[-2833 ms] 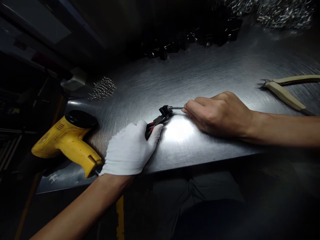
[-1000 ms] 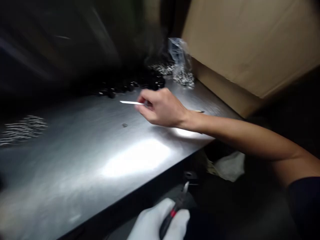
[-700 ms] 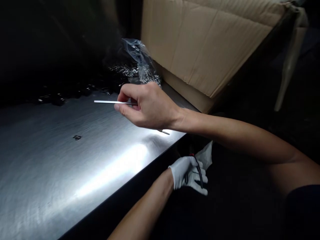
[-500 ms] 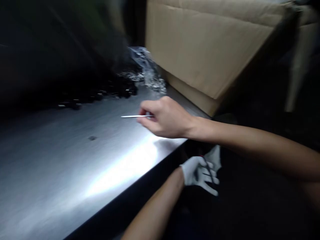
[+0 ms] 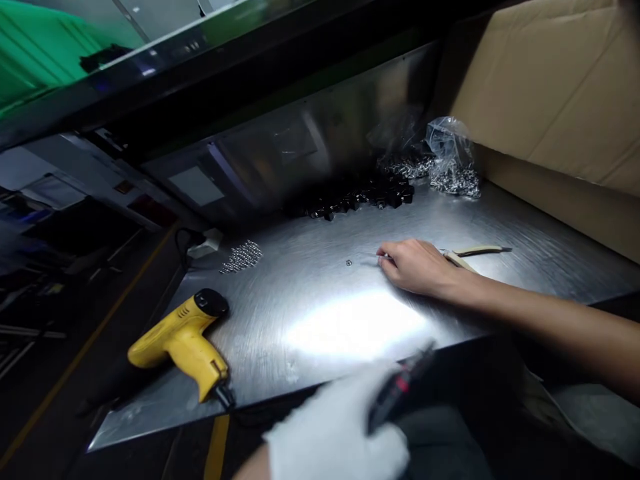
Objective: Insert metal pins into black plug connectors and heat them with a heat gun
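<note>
My right hand (image 5: 415, 268), bare, rests low over the metal tabletop (image 5: 300, 293) with thumb and fingers pinched on a thin metal tool (image 5: 371, 256); its exact kind is unclear. Just left of the tool's tip lies a tiny metal piece (image 5: 349, 263). Behind that hand, pliers with cream handles (image 5: 480, 251) lie partly hidden by it. In a white glove, my left hand (image 5: 345, 420) is blurred in front of the table edge. Its fingers close round a black part with a red mark (image 5: 400, 387), also blurred.
A yellow heat gun (image 5: 187, 337) lies at the table's left end, near small metal pieces in rows (image 5: 241, 257). Black parts (image 5: 360, 197) and plastic bags of metal pieces (image 5: 454, 163) line the back. A cardboard box (image 5: 555, 100) stands at right.
My view has swung left, bringing the heat gun into sight. My right hand has lowered to the tabletop with the thin tool. My left hand has come up nearer, its fingers closed round the black part.
</note>
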Tool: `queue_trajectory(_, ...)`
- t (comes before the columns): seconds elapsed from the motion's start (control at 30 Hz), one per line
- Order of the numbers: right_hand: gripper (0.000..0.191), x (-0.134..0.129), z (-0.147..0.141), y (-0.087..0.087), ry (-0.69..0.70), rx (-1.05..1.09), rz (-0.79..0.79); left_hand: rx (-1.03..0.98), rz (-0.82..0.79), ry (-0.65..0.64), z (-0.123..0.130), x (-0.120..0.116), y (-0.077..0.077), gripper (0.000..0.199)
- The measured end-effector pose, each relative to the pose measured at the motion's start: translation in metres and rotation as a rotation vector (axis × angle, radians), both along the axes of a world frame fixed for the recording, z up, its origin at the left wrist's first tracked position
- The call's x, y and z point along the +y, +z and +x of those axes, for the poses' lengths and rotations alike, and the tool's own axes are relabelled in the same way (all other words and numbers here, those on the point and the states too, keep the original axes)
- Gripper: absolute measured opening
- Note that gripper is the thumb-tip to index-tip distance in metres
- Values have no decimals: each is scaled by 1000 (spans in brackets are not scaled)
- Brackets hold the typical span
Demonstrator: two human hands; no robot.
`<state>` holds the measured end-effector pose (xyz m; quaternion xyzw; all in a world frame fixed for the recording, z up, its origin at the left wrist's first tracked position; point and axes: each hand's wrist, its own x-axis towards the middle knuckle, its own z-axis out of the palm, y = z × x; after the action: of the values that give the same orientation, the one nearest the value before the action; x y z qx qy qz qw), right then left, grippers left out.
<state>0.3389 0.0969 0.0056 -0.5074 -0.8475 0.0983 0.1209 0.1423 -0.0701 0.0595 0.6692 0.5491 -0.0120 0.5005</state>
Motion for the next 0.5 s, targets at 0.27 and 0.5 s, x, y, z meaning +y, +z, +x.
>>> queue_trajectory(0.27,25,8,-7,-21,-34,-112,136,984,587,-128,-39,90,32,45)
queue_trajectory(0.5,30,9,-1,-29,-11,-75,203,1180,503,-253,-23,142,44,59)
